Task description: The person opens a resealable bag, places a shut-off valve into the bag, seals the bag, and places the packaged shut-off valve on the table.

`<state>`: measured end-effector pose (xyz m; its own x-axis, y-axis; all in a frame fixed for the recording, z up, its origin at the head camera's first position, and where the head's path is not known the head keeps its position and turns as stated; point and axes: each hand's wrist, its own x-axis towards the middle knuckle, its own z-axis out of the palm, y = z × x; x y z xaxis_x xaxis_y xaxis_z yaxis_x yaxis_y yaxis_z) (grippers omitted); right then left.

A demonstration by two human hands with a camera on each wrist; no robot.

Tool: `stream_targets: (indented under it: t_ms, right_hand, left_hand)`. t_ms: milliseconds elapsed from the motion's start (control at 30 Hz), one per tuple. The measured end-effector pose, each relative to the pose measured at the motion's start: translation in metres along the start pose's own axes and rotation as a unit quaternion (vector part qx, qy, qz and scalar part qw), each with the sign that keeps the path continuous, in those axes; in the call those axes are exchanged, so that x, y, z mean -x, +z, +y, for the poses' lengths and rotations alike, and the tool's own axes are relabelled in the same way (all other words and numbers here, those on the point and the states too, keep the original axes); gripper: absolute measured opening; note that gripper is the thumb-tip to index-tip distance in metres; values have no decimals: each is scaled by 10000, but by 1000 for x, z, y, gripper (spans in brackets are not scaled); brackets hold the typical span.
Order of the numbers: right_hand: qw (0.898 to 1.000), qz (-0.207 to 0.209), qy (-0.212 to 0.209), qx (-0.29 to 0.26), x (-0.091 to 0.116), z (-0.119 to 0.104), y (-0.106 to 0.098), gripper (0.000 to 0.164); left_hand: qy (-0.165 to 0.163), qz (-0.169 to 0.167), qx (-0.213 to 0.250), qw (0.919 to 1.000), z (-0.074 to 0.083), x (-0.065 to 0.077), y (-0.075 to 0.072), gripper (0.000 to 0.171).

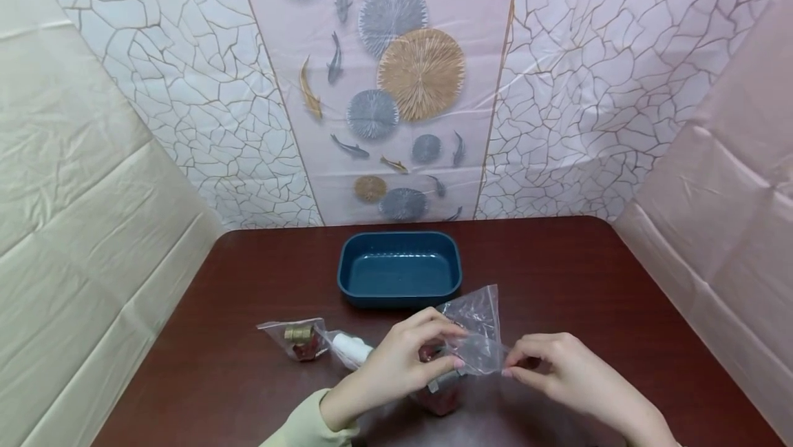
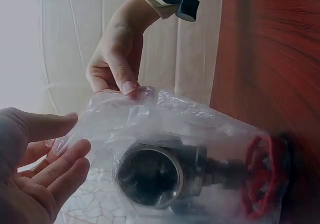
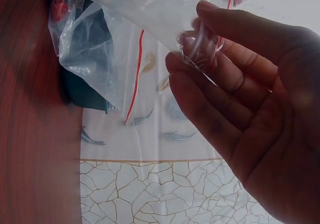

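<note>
Between both hands is a clear zip bag with a metal valve inside, its red handwheel at the lower end near the tabletop. My left hand holds one side of the bag's upper edge between thumb and fingers. At the other side, my right hand pinches gathered plastic, seen bunched at the fingertips in the right wrist view. Behind them stands a second clear zip bag with a red seal line and a red part at its bottom; its contents are partly hidden.
A blue rectangular bin sits at the table's far middle. Left of the hands lie a bag with a brass fitting and another bag with a white part, partly covered by my left hand. Fabric walls border the brown table.
</note>
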<state>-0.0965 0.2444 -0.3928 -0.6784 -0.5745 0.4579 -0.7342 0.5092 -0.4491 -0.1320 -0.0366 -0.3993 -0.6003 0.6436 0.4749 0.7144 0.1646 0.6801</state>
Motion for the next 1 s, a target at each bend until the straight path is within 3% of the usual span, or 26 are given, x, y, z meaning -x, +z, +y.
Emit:
stream_targets:
  t_ms: [133,300,467,567,667,733,867,1000]
  right_hand:
    - [9998,167,-128,-52,-2,0,3,28]
    - [9984,358,-318,-290,-10,1,10,29]
    - [9947,585,-651,-531,-16,4,16,33]
    - [9939,647,-740,-491,-18,4,17,19]
    - [9938,750,-738,-354,-18,4,18,8]
    - [9942,818,-622,-330,-17,4,18,13]
    - [9953,840,-104,-464,-10,4,20,42]
    - [9961,717,103,-503,0,9,19,39]
  left_hand:
    - [288,132,-346,9989,-2,9,-4,36]
    - [575,588,-711,9941,-5,22,-16,25]
    - [135,896,-913,9917,-7,34,-29,13]
    - [-21,899,-1027,9906,-8,37,-32,11]
    - [3,835,-991,9916,-9,37,-33,13]
    - [48,816,-901,9926,-9,36,-32,14]
    - [90,792,-622,9949,-8,34,-28,19]
    - [-65,814,-188,9965,-8,30,-23,22]
